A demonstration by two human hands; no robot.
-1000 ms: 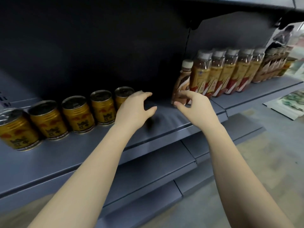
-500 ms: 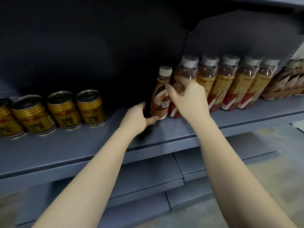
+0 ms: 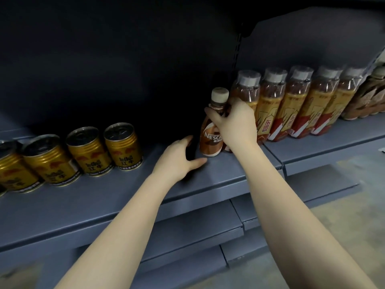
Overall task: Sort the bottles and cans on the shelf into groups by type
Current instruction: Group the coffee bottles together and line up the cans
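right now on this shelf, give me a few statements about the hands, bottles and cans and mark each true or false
1. The right hand grips the brown coffee bottle near its neck. True.
2. The left hand holds a gold can. False: it holds nothing and rests on the shelf beside the coffee bottle.
3. The gold cans stand to the left of the coffee bottle. True.
4. The coffee bottle lies on its side. False: it stands upright.
5. The tall bottles with pale caps stand in a row to the right of the coffee bottle. True.
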